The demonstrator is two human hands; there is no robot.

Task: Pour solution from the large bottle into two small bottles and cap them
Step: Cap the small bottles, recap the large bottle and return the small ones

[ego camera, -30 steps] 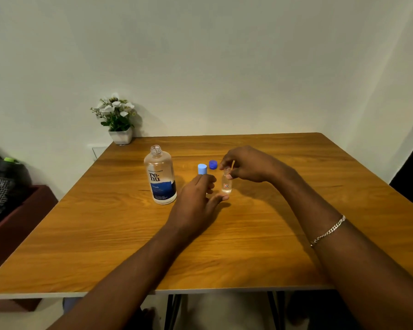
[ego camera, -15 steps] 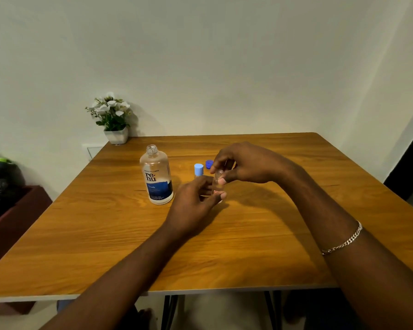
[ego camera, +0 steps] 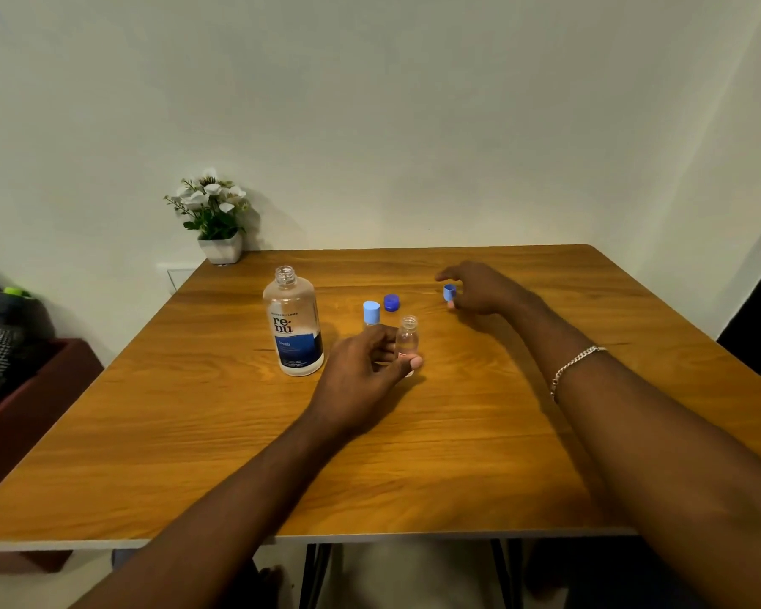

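Judged from how things lie, the task is in its opening stage: lids are coming off and no pouring shows. Taking the open small bottle (ego camera: 407, 338) as the middle of a dial, the large bottle (ego camera: 293, 320) stands upright at 9 o'clock, just beside the left hand (ego camera: 361, 371), its neck bare; the dark blue cap (ego camera: 392, 302) lying on the table (ego camera: 479, 432) at about 12 o'clock is probably its own. The open small bottle stands upright near the table's middle, and the left hand has thumb and fingers curled round its lower half to steady it. The right hand (ego camera: 484, 287), out at 2 o'clock and well apart from that bottle, pinches a light blue cap (ego camera: 449, 293) between thumb and fingertips, low over the wood; whether the cap touches the table I cannot tell. A second small bottle (ego camera: 371, 312) at 11 o'clock, partly hidden behind the left hand, still wears its light blue cap. As for contents, the large bottle looks clear and its liquid level is hard to read past the label; the open small bottle looks empty, though clear fluid would be hard to see. Left to do: uncap the second bottle, pour into both, and cap them
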